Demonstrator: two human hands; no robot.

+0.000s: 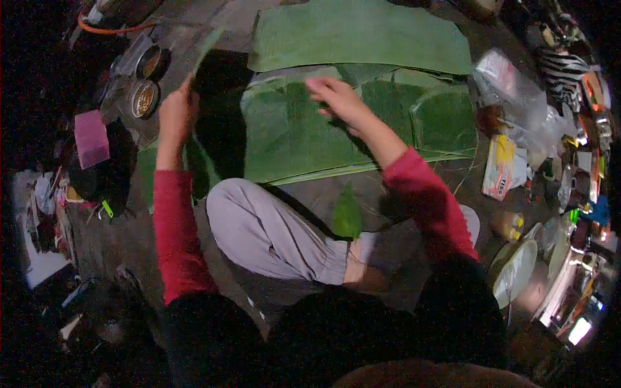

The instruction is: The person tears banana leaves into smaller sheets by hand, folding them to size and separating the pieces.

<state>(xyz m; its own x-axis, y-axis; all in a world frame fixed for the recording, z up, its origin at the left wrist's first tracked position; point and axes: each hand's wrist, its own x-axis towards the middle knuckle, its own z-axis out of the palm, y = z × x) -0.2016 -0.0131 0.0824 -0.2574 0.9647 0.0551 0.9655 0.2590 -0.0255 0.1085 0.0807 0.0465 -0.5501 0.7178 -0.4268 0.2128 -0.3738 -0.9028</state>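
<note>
Dim floor [317, 202] surrounds us as our left hand [178, 111] curls around what looks like a narrow strip [208, 50], while our right hand [339, 101], fingers loosely spread and seemingly empty, hovers nearer, over leaf sheets [291, 139] lying lengthwise left to right.

Illumination: dim; corners black, dark areas grainy. Shadow [221, 123]: dense, between left hand [177, 111] and green leaves [297, 142], upper left of centre. Glare: white patch [580, 330], lower right. Blur: right hand [344, 103], smeared. Distortion: wide-angle bowing, strongest towards side edges. Focus: soft throughout.
</note>
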